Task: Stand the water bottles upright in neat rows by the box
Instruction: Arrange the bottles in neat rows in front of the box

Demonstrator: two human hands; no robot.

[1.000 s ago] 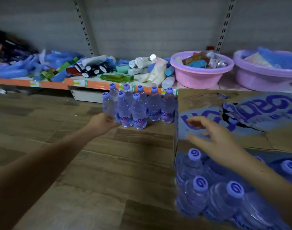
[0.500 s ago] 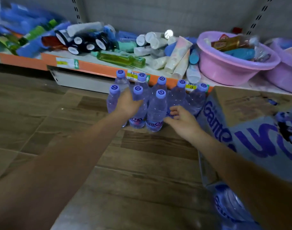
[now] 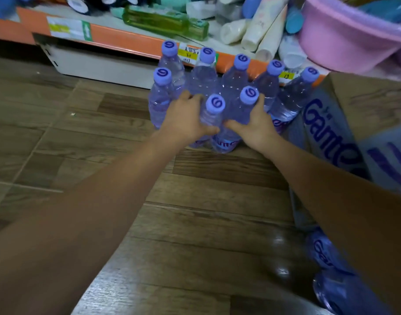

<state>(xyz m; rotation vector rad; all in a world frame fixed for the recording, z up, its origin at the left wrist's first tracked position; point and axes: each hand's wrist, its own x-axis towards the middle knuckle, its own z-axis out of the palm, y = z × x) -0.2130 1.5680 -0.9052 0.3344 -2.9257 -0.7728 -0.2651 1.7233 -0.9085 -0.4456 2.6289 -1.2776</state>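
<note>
Several clear water bottles with purple caps stand upright on the wooden floor in two rows, left of the cardboard box. The back row runs along the shelf edge. My left hand grips the middle front bottle from its left side. Curled round the front bottle beside it is my right hand. A third front bottle stands free at the left. More bottles lie in the open box at lower right, partly hidden by my right arm.
Right behind the bottles runs a low shelf with an orange edge. It carries a green bottle, white tubes and a pink basin. Wooden floor stretches in front and to the left.
My right hand left the box and came over to the standing bottles. My left hand shifted from the left bottle to the middle one. The view has moved closer.
</note>
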